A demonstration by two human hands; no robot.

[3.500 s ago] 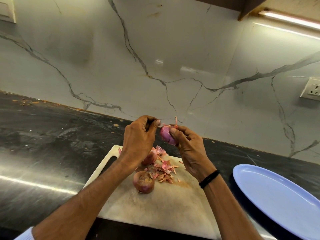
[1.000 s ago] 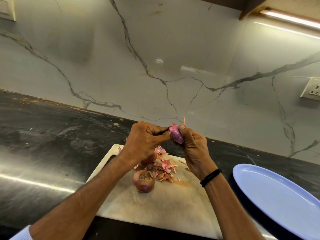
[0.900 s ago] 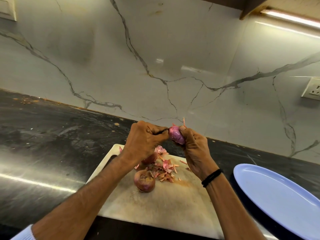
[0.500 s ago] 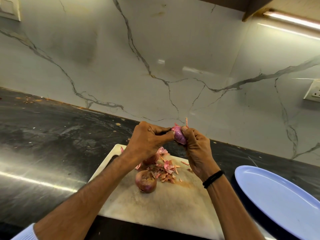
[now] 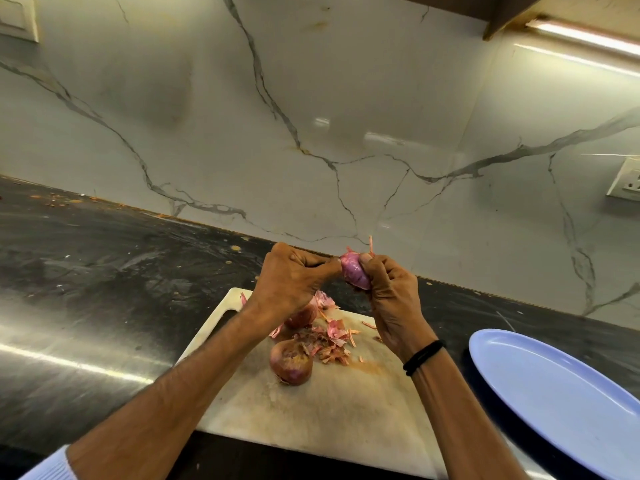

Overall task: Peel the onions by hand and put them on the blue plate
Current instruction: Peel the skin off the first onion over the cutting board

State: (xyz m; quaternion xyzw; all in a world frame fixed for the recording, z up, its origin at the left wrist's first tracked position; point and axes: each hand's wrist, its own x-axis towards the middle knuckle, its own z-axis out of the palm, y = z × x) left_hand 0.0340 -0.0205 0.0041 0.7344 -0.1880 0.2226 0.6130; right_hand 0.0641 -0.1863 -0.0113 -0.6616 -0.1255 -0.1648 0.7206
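- Held onion [image 5: 354, 274]: purple and mostly bare, raised in the air above the far edge of the cutting board [image 5: 346, 410]. Its long axis is near upright and slightly tilted. A thin strip of skin sticks up from the top end.
- Right hand [image 5: 391, 296]: fingers curled round the held onion from the right and below, with the thumb on its top.
- Left hand [image 5: 287, 282]: fingers curled, thumb and forefinger pinching at the held onion's upper left side.
- On the board: one unpeeled onion [image 5: 291, 362] close to the near side, and a second onion [image 5: 302, 316] half hidden behind the left wrist. Peel scraps [image 5: 332, 341] lie between and beside them.
- Blue plate [image 5: 561, 393]: on the dark worktop [image 5: 104, 289], right of the board and well apart from the hands.
- Black band [image 5: 423, 356] on the right wrist.
- Versus 3.5 s ago: the left hand was then just clear of the onion, and now its fingertips meet it. The board onions have not moved.
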